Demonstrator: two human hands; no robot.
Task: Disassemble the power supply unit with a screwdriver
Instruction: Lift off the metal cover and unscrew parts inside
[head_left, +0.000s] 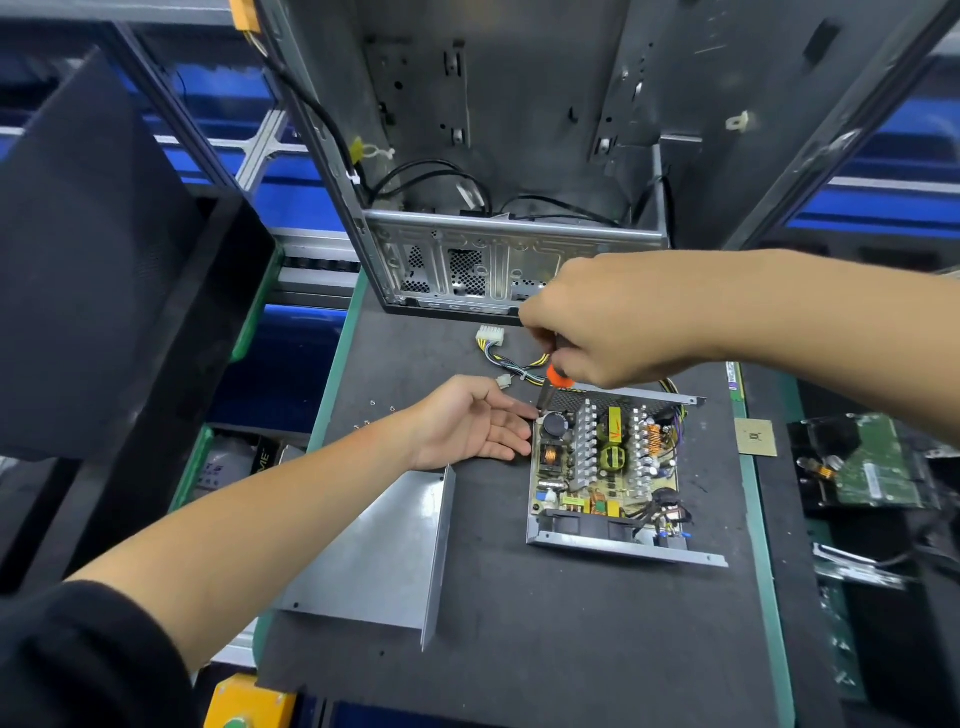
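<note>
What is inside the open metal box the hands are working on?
Inside the power supply box sits a circuit board with silver heat sinks, copper coils and a black capacitor. The right hand covers the far corner; under the board is hidden.

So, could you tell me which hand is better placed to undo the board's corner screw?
The right hand: it grips the screwdriver, tip down at the board's far-left corner. The left hand lies open against the unit's side, steadying it.

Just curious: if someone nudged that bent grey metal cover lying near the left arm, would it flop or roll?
The metal cover looks like stiff folded sheet, so probably no flopping. Lying flat with one flange up, it would likely slide on the mat, not roll.
</note>
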